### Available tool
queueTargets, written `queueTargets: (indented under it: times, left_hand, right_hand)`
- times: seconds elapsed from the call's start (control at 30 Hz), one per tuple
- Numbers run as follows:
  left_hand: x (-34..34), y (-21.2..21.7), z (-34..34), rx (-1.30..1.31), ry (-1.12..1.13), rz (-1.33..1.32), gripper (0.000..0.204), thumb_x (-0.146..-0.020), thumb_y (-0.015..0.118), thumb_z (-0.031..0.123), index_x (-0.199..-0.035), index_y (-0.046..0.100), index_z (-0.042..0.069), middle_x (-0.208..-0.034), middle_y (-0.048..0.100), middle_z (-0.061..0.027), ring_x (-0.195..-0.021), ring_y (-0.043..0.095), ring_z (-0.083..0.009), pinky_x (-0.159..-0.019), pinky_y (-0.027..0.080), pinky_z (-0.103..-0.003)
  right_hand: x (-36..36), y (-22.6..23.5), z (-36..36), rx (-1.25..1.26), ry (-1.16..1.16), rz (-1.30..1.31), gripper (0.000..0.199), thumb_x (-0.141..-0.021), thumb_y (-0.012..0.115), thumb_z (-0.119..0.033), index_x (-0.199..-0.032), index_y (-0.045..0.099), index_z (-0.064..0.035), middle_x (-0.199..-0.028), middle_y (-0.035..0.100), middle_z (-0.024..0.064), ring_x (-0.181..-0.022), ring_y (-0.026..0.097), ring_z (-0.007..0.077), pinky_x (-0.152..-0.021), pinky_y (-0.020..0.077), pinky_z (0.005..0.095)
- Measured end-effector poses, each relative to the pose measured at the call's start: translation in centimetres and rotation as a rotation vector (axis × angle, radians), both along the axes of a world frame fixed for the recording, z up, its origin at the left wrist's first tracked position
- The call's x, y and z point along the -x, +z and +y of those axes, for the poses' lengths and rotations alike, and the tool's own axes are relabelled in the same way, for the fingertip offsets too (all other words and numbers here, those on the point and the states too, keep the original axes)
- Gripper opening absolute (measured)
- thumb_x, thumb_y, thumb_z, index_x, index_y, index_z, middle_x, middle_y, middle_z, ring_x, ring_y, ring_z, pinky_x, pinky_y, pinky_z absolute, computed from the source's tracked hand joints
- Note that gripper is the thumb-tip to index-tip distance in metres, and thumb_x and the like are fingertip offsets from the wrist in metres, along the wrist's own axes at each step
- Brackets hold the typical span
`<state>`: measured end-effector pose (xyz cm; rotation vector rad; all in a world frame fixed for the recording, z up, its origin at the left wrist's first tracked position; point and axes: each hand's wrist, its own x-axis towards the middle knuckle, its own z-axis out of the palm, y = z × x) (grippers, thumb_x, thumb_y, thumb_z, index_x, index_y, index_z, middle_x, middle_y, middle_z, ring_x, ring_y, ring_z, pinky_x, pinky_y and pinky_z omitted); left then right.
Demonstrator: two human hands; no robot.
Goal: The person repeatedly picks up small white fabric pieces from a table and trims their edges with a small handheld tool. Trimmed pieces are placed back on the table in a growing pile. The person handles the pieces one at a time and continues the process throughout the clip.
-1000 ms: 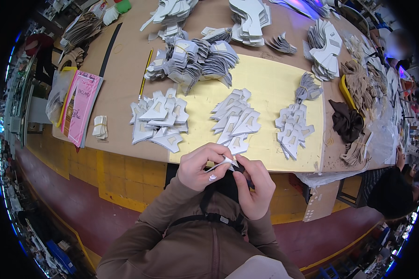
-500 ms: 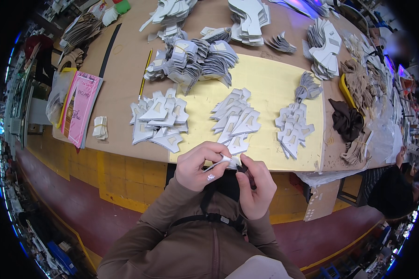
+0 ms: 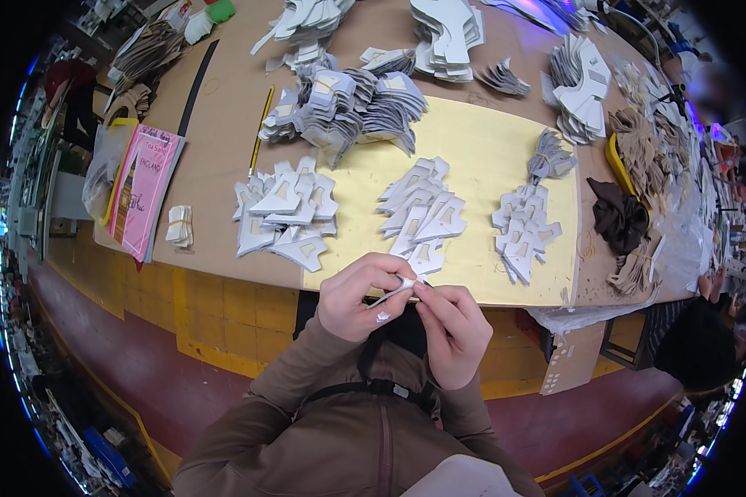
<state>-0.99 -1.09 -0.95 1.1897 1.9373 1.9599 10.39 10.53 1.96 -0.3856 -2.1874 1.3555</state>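
Setting: workshop or small factory floor, cut-piece assembly. Evidence: long brown desk (image 3: 224, 124) carrying many stacks of identical die-cut grey and white pieces (image 3: 286, 211), sorted by shape; yellow cutting mat (image 3: 489, 157) laid on the desk under several stacks; heaps of tan and dark brown material offcuts (image 3: 617, 219) at the right end; a pink booklet (image 3: 145, 199) at the left end. Cluttered racks and stock crowd the edges of the view.
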Motion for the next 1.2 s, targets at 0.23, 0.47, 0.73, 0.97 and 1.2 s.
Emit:
queueTargets:
  times: [0.23,0.47,0.73,0.97,1.2]
  left_hand:
    - [-0.7,0.2,-0.1,0.044,0.021,-0.033,0.019,-0.081,0.07,-0.009,-0.09,0.055,-0.003,-0.109,0.062,-0.0206,-0.093,0.066,-0.0188,-0.077,0.055,-0.029]
    - [-0.9,-0.1,0.2,-0.012,-0.002,-0.143,0.014,-0.084,0.068,-0.007,-0.09,0.055,-0.004,-0.128,0.052,-0.0277,-0.104,0.066,-0.0245,-0.086,0.055,-0.033]
    - [-0.8,0.5,0.4,0.002,0.021,-0.274,0.01,-0.086,0.065,-0.007,-0.094,0.059,-0.007,-0.128,0.053,-0.0276,-0.102,0.065,-0.0225,-0.085,0.054,-0.032]
    - [0.2,0.7,0.3,0.128,0.072,-0.078,0.014,-0.082,0.069,-0.006,-0.094,0.063,-0.004,-0.104,0.068,-0.0187,-0.086,0.068,-0.0211,-0.075,0.054,-0.029]
    - [1.6,0.6,-0.1,0.298,0.04,0.278,0.012,-0.08,0.07,-0.002,-0.091,0.066,-0.003,-0.098,0.07,-0.0139,-0.084,0.07,-0.0263,-0.072,0.055,-0.031]
  right_hand:
    - [-0.1,-0.7,-0.5,0.272,-0.011,0.005,0.028,-0.088,0.065,0.006,-0.115,0.069,-0.0004,-0.088,0.06,0.0081,-0.072,0.055,0.0116,-0.064,0.0444,0.0221]
    - [-0.4,-1.6,-0.7,0.894,0.059,0.056,0.028,-0.096,0.059,-0.002,-0.123,0.061,0.0029,-0.089,0.058,0.0046,-0.07,0.049,0.0095,-0.062,0.0402,0.0228]
    - [-0.4,-1.9,-0.8,1.112,0.102,0.133,0.03,-0.097,0.059,-0.004,-0.126,0.058,0.0028,-0.09,0.057,0.0061,-0.07,0.048,0.0099,-0.061,0.04,0.0238]
    - [-0.5,-1.1,0.0,0.505,0.099,0.097,0.027,-0.09,0.063,0.001,-0.116,0.067,-0.0034,-0.086,0.057,0.0077,-0.065,0.05,0.013,-0.058,0.0413,0.0246]
    - [-0.1,0.1,0.9,-0.35,0.239,-0.19,0.048,-0.076,0.067,0.001,-0.121,0.069,-0.0158,-0.08,0.054,0.0048,-0.064,0.056,0.0191,-0.058,0.0457,0.032]
